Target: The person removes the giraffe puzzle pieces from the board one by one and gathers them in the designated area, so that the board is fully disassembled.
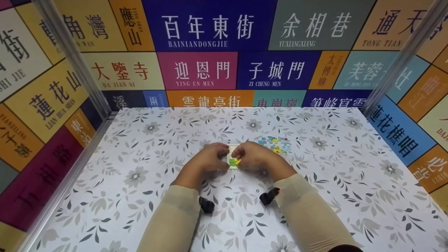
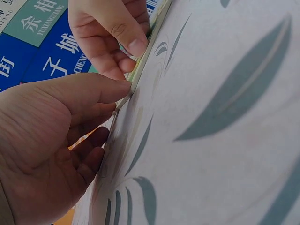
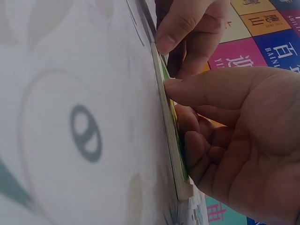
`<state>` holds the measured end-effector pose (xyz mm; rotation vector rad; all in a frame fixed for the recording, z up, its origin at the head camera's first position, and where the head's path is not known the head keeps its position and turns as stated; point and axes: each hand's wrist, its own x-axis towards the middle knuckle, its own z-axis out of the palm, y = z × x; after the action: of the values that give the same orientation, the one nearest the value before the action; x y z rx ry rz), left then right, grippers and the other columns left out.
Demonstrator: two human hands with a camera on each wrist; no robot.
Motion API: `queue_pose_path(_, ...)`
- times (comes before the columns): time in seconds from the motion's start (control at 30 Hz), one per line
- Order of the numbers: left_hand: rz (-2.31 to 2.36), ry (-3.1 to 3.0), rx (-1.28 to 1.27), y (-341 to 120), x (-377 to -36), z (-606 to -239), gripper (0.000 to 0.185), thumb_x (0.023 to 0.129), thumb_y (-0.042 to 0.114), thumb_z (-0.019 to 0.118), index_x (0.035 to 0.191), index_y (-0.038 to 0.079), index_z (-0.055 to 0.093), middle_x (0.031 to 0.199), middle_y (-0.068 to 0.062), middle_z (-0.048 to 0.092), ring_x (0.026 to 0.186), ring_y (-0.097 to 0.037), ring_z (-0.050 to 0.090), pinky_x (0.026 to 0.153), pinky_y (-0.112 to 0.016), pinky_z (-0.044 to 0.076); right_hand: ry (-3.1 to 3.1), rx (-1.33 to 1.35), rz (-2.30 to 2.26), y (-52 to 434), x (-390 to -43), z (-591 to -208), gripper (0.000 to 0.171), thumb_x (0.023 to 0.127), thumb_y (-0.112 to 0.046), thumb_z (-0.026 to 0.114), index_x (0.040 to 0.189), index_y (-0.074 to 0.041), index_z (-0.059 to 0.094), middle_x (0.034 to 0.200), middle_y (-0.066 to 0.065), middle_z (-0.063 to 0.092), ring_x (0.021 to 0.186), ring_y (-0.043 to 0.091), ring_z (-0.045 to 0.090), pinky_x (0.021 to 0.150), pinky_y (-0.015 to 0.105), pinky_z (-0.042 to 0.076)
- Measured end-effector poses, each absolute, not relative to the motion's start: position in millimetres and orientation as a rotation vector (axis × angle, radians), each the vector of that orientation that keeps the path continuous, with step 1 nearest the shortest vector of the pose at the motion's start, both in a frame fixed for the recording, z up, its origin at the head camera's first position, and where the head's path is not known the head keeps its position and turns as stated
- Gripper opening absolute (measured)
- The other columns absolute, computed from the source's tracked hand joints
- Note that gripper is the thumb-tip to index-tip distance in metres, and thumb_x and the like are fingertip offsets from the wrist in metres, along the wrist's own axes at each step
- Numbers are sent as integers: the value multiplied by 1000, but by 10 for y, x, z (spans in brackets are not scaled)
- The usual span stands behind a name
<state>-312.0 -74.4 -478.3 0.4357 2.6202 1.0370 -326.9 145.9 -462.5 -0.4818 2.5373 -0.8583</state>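
Both our hands meet at a small white board (image 1: 233, 161) lying flat on the flowered table (image 1: 147, 196). Our left hand (image 1: 207, 162) pinches its near-left edge, and our right hand (image 1: 252, 156) pinches down on the green and yellow pieces on top. A pile of loose pieces (image 1: 275, 144) lies just beyond. Pressing unevenly could tip the thin board or scatter its pieces.

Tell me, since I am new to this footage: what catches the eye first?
Both hands, left hand and right hand, meet mid-table over a small white puzzle board with green and yellow pieces. A pile of loose colourful pieces lies just behind the right hand. Bright street-name panels wall in the floral tablecloth.
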Motion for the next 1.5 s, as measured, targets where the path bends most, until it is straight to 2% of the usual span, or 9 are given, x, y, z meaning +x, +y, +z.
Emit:
queue_pose_path(0.23,1057,2640,522,-769,-3116,-4791,65,82,12,81,146,6,66,160,-4,57,153,-28,48,130,-45,35,2566,-474,-848,1443,-3256,-4627,40,79,0,70,114,-20,74,106,0,70,95,19,63,85,35,52)
queue_pose_path(0.5,1062,2641,506,-777,-3125,-4803,65,81,12,82,144,7,67,159,-2,58,152,-26,49,130,-43,36,2528,-464,-907,1423,-3254,-4622,40,79,-4,80,116,-16,76,108,2,73,98,19,65,90,36,56)
queue_pose_path(0.9,1035,2640,501,-774,-3131,-4806,65,82,12,82,145,10,67,160,0,57,153,-26,49,130,-43,35,2504,-512,-930,1469,-3233,-4560,44,80,-7,85,122,-16,77,110,2,75,99,18,67,91,36,57)
queue_pose_path(1.03,1014,2646,540,-771,-3138,-4811,63,83,14,82,145,9,67,161,-3,57,153,-28,49,130,-44,36,2488,-612,-910,1571,-3260,-4526,45,84,-11,85,127,-16,76,112,3,77,101,18,72,88,36,59)
queue_pose_path(1.2,984,2653,551,-756,-3151,-4807,63,85,15,82,146,10,67,161,-3,56,155,-28,47,131,-44,35,2478,-613,-941,1740,-3313,-4453,47,89,-14,82,135,-16,74,118,5,76,108,23,74,88,39,62)
queue_pose_path(1.33,991,2635,478,-741,-3138,-4797,64,85,17,82,147,13,66,161,2,55,156,-26,44,133,-45,31,2497,-566,-985,1877,-3357,-4415,51,88,-14,83,138,-14,72,123,8,74,113,26,73,88,37,62)
queue_pose_path(1.5,1008,2621,436,-735,-3127,-4785,64,85,16,83,146,14,67,161,4,55,156,-24,44,133,-44,31,2510,-538,-1025,2090,-3400,-4421,53,86,-12,85,138,-12,72,125,12,73,110,26,72,81,31,60)
